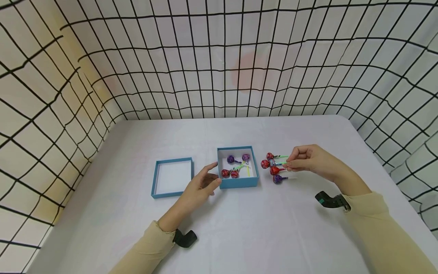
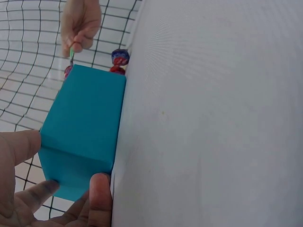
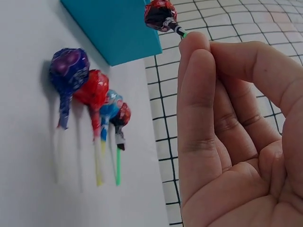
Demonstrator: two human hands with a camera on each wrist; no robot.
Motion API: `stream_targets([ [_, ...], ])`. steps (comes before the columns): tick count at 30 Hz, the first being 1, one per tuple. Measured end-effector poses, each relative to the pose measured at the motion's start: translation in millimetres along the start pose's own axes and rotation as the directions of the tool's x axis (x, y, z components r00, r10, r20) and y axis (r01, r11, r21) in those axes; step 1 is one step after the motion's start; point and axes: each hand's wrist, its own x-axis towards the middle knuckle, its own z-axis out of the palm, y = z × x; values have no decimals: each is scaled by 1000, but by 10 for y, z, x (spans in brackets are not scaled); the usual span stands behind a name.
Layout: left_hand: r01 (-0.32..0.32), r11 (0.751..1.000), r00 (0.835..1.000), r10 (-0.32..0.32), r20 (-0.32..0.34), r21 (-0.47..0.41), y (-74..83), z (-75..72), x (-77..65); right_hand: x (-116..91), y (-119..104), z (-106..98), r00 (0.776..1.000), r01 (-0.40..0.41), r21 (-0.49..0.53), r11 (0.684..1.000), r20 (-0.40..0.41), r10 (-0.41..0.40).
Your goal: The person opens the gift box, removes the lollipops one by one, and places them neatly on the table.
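Observation:
My right hand pinches a lollipop by its green stick between thumb and fingertips. Its dark red wrapped head is raised above the other lollipops in the right wrist view. Beside it on the table are a purple lollipop, a red one, a blue one and a dark red one. My left hand touches the left side of a blue box with fingertips and thumb, as the left wrist view confirms. Inside the box lie several lollipops, red and purple.
Left of the box lies its shallow blue-rimmed lid, inner side up, partly behind my left hand. The white-covered table is bordered at the back and sides by a black grid net over white walls.

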Motion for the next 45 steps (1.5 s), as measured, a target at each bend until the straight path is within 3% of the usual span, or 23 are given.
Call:
stream_targets([
  [6, 3, 1000, 1000, -3, -1, 3, 0, -9, 3, -70, 140, -46, 999, 22, 84, 996, 44, -26],
  [15, 1, 1000, 1000, -1, -5, 10, 11, -6, -13, -132, 303, -89, 992, 31, 132, 991, 116, -47],
  [24, 11, 1000, 1000, -11, -3, 10, 5, -4, -8, -214, 492, -107, 984, -34, 157, 987, 177, 6],
  [32, 10, 1000, 1000, -10, -6, 11, 12, -8, -13, -268, 605, -93, 970, -39, 200, 979, 241, -11],
  [45, 7, 1000, 1000, -7, 1, 0, 12, -5, -9, -271, 659, -62, 979, -96, 69, 993, 185, 82],
])
